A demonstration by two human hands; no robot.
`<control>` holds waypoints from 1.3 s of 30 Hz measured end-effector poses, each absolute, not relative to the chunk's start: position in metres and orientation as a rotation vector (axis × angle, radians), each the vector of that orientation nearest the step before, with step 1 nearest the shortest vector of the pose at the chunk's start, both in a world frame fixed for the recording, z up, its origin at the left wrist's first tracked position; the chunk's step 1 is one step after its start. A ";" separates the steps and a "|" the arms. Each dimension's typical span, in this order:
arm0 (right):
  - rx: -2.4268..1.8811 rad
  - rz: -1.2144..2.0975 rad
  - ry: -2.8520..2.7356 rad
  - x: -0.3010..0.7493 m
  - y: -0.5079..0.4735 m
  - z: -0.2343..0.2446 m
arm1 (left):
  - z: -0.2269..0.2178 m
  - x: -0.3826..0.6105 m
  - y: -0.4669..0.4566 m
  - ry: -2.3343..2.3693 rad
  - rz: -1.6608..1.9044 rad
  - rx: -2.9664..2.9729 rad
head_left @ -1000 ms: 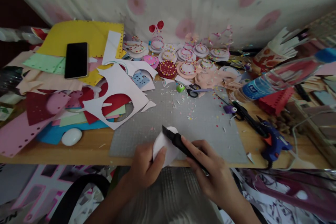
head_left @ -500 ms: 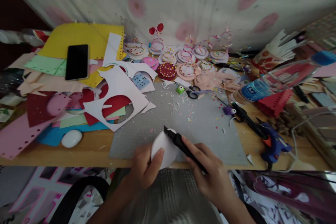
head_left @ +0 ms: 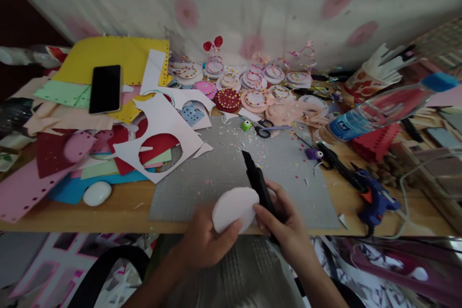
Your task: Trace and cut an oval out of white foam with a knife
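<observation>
My left hand (head_left: 205, 240) grips a round white foam disc (head_left: 233, 208) at the near edge of the grey cutting mat (head_left: 216, 173). My right hand (head_left: 285, 224) is closed around a black utility knife (head_left: 258, 180), whose tip points up and away from me over the mat. The fingertips of my right hand also touch the disc's right edge. Both hands hover just above the front edge of the wooden table (head_left: 119, 207).
Coloured foam sheets (head_left: 108, 53) and a black phone (head_left: 105, 89) cover the left. Decorated round pieces (head_left: 252, 79) line the back. Scissors (head_left: 265, 127), a blue glue gun (head_left: 375, 197) and a lying water bottle (head_left: 378, 110) are to the right.
The knife swung from lying across the disc to pointing upright and away. The disc turned flatter, its face toward me, and my right fingers came onto its edge.
</observation>
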State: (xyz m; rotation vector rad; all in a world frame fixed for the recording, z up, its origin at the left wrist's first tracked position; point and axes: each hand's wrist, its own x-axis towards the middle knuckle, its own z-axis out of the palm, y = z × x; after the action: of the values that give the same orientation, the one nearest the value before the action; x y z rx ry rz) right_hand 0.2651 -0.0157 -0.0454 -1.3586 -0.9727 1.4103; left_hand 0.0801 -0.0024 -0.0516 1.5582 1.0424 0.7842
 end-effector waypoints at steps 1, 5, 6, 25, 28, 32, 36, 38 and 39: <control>-1.346 1.404 -0.976 0.266 -0.013 -0.045 | -0.050 0.079 -0.003 1.019 0.718 1.561; -1.296 1.309 -1.226 0.273 -0.006 -0.046 | -0.042 0.073 -0.002 0.959 0.528 1.576; -1.289 1.269 -1.313 0.275 -0.005 -0.047 | -0.040 0.072 -0.002 0.973 0.499 1.572; -1.257 0.426 -2.249 0.296 -0.033 -0.023 | -0.043 0.068 0.015 1.408 0.545 2.505; -1.276 0.437 -2.237 0.297 -0.031 -0.029 | -0.045 0.067 0.016 1.363 0.553 2.536; -1.576 0.303 -2.070 0.312 -0.021 -0.045 | -0.043 0.068 0.012 1.343 0.666 2.464; -1.691 0.296 -1.845 0.333 -0.015 -0.053 | -0.044 0.067 0.008 1.379 0.752 2.393; -1.556 0.378 -1.877 0.332 -0.019 -0.048 | -0.045 0.068 0.008 1.391 0.732 2.390; -1.483 0.429 -1.914 0.328 -0.022 -0.044 | -0.046 0.068 0.009 1.386 0.722 2.398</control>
State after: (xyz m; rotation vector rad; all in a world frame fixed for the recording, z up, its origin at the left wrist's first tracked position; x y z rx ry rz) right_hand 0.3283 -0.0223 -0.0441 -1.4829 -1.9143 0.4289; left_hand 0.0682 0.0094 -0.0455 2.3981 1.3863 0.7216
